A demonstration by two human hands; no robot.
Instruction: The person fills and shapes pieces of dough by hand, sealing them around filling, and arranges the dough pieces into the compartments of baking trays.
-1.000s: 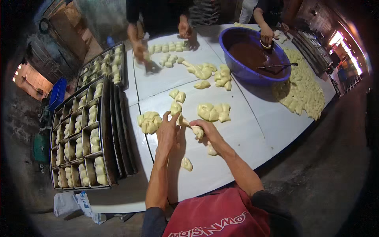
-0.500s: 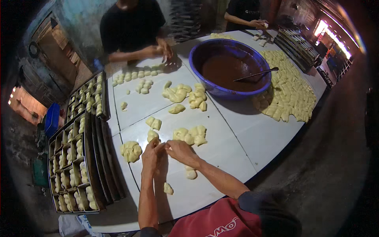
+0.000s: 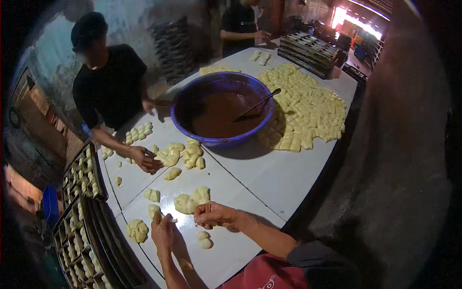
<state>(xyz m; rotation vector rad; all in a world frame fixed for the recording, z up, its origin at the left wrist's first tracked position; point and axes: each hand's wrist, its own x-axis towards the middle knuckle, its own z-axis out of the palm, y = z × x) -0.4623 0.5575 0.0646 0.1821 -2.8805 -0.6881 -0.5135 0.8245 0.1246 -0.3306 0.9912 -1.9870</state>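
My left hand is at the near part of the white table, its thumb and fingertips on a small pale bit of dough. My right hand is a short way right of it, fingers curled in a pinch; what they hold, if anything, is too small to make out. A dough lump lies just beyond my hands, another pile left of my left hand, and two rounded pieces below my right hand.
A purple basin of brown liquid stands beside a spread of dough pieces. Stacked divided trays line the left edge; more trays sit far right. One co-worker reaches toward dough at left; another stands behind.
My view has swung up and right. My hands, earlier working a stretched piece of dough, are now apart. The left co-worker's hand has come down to the dough piles.
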